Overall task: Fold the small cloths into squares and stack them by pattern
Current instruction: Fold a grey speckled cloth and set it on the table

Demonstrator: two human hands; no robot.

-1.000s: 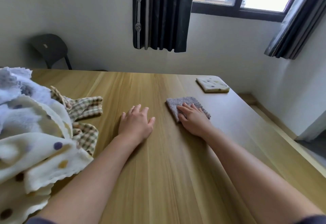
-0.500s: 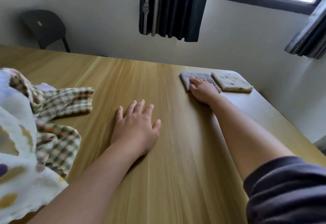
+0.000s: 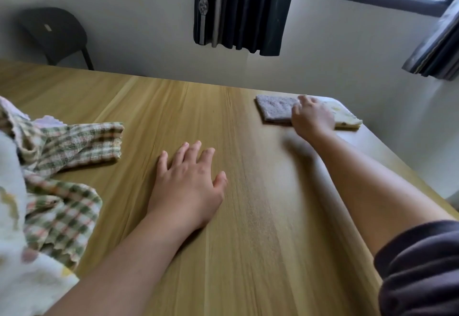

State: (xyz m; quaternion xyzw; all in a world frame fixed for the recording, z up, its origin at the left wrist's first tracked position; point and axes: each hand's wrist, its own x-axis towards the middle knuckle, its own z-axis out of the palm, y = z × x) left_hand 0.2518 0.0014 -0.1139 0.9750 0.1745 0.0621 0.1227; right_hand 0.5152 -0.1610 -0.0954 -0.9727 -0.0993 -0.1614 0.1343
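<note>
A folded grey cloth [image 3: 275, 108] lies flat at the far right of the wooden table [image 3: 248, 216], right beside a folded cream dotted cloth [image 3: 345, 118]. My right hand [image 3: 311, 116] rests on the grey cloth's right edge and hides part of the cream one; blur hides how its fingers lie. My left hand [image 3: 187, 184] lies flat on the bare table, fingers spread, holding nothing. An unfolded heap at the left edge has a green checked cloth [image 3: 74, 146] and a cream dotted cloth [image 3: 22, 266].
The table's far right corner sits just past the two folded cloths. A dark chair [image 3: 57, 34] stands behind the table at the far left. Dark curtains [image 3: 243, 10] hang on the wall under the window.
My right hand has slid the grey cloth away from me to the far right corner, up against the folded cream cloth. My left hand has stayed flat on the table.
</note>
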